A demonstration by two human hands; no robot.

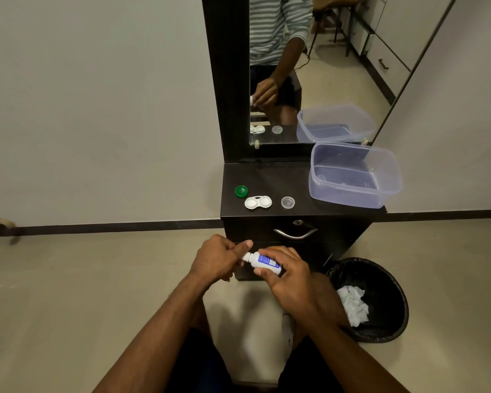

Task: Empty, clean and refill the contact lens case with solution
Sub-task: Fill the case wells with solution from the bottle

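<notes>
While the right hand (288,275) wraps the solution bottle (264,260) and the left hand (220,258) pinches its cap end, a hard twist could squirt fluid onto the floor, well short of the open lens case (258,202) on the table (270,177); green cap (241,191), clear lid (288,202), tub (355,177) and bin (380,299) all sit clear of the path
</notes>
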